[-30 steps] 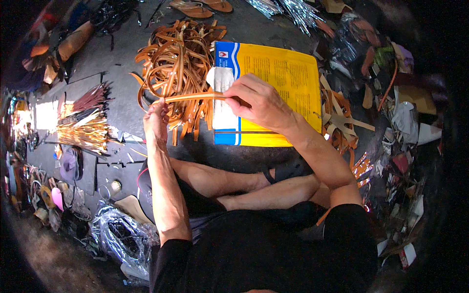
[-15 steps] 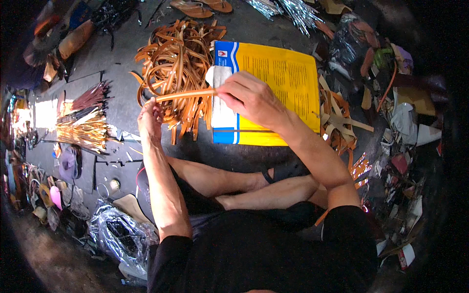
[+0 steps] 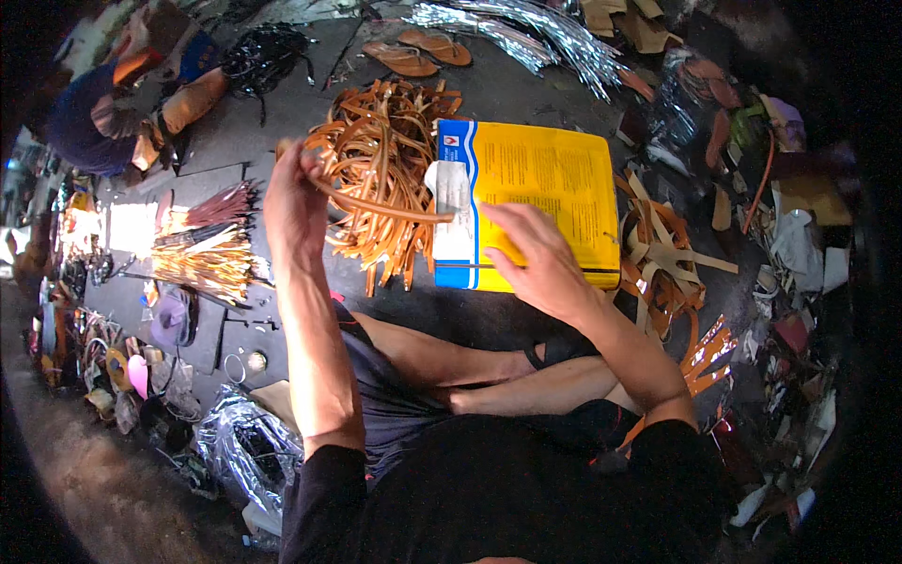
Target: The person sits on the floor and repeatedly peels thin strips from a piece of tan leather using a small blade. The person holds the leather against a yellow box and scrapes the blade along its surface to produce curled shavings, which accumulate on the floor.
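Observation:
My left hand [image 3: 299, 197] is raised at the left edge of a heap of brown straps [image 3: 381, 141], its fingers closed on one end of a narrow brown strap [image 3: 395, 215]. That strap sags to the right, its free end over the white label of a yellow and blue flat container [image 3: 554, 179]. Above the container's lower left part, my right hand [image 3: 537, 256] has thumb and fingers apart with nothing between them. A small gap separates it from the strap's end. A thin dark strip [image 3: 526, 268] crosses the container near its front edge.
More tan and brown strips [image 3: 662, 249] lie right of the container. Sorted strip bundles [image 3: 202, 244] are at left, silvery strips [image 3: 526, 33] and sandals [image 3: 413, 56] at the back. Clear plastic [image 3: 249, 437] lies by my left elbow. Another person [image 3: 141, 103] sits far left.
My right hand has let go of the strap and opened, moving right and down. The left hand has risen with its end of the strap. The whole view has shifted slightly.

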`<state>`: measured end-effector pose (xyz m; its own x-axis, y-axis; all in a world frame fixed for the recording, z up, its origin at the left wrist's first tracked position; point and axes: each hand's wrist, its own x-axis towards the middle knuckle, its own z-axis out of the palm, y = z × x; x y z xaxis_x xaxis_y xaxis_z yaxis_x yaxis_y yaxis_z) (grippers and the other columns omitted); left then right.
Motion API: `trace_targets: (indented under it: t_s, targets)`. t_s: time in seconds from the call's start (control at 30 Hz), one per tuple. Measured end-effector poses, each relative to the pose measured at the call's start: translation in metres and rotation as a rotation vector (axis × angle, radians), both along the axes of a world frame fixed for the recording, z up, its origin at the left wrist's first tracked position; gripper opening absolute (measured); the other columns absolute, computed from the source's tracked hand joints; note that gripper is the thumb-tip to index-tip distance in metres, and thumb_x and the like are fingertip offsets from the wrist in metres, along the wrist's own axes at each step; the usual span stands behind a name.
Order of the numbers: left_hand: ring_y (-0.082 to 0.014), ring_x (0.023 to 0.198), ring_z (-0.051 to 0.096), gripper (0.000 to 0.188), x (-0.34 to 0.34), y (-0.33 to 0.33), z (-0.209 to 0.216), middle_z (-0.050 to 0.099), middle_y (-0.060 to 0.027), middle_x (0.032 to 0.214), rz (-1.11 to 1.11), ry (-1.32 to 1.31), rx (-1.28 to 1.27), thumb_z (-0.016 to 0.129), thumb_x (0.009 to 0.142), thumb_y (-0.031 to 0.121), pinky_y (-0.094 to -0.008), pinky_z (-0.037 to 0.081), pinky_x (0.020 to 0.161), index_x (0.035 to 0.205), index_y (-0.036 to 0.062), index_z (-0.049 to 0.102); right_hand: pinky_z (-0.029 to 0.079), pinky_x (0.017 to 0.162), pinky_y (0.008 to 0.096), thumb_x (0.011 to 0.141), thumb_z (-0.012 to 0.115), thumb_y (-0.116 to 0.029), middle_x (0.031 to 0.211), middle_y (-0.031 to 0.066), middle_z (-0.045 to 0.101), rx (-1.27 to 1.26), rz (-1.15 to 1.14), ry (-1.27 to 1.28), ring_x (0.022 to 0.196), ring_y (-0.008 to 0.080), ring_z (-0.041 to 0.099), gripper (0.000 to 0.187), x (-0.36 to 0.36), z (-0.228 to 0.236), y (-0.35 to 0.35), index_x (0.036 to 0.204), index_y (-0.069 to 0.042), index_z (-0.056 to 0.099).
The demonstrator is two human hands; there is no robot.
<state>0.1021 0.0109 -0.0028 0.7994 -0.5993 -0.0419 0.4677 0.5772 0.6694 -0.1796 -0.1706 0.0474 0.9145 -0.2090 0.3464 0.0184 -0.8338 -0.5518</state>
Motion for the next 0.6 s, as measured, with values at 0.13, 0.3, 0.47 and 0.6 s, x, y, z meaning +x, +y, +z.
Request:
trace_targets:
  t_s: [0.13, 0.3, 0.47, 0.6]
  targets:
    - [-0.0182, 0.09, 0.061, 0.043, -0.009, -0.033, 0.041, 0.064, -0.0124, 0.106, 0.068, -0.273, 0.54, 0.061, 0.094, 0.027, -0.0266, 0.049, 0.08, 0.127, 0.0008, 0.051, 0.046, 0.093, 0.0386, 0.081, 0.068, -0.004, 0.113, 0.016, 0.058, 0.038, -0.162, -0.029, 0.104, 0.0337, 0.057, 0.044, -0.04, 0.027, -0.004, 0.123, -0.004, 0.056]
    - [-0.0127, 0.091, 0.058, 0.022, -0.135, -0.018, 0.115, 0.063, -0.004, 0.098, -0.227, -0.561, 0.371, 0.058, 0.093, 0.021, -0.028, 0.046, 0.082, 0.104, 0.0025, 0.063, 0.046, 0.092, 0.0323, 0.09, 0.06, -0.006, 0.114, 0.0113, 0.06, 0.221, -0.575, -0.143, 0.104, 0.0222, 0.058, 0.034, -0.112, 0.011, -0.019, 0.124, -0.002, 0.056]
    - [-0.0226, 0.08, 0.062, 0.024, -0.272, -0.001, 0.175, 0.066, -0.0105, 0.089, -0.939, -0.192, -0.629, 0.064, 0.092, 0.018, -0.0335, 0.048, 0.069, 0.107, -0.0004, 0.065, 0.046, 0.092, 0.0307, 0.097, 0.054, -0.011, 0.116, 0.0101, 0.06, 0.299, -0.574, -0.245, 0.104, 0.0185, 0.058, 0.029, -0.135, -0.057, -0.042, 0.123, 0.0, 0.057]
    - [-0.0204, 0.103, 0.06, 0.034, -0.342, -0.014, 0.207, 0.06, -0.0185, 0.115, -0.822, 0.253, -1.157, 0.05, 0.099, 0.016, -0.03, 0.05, 0.083, 0.122, -0.0091, 0.052, 0.05, 0.085, 0.0298, 0.095, 0.056, -0.009, 0.11, 0.0104, 0.061, 0.25, -0.582, -0.222, 0.098, 0.0183, 0.061, 0.027, -0.124, -0.039, -0.034, 0.12, -0.001, 0.06]
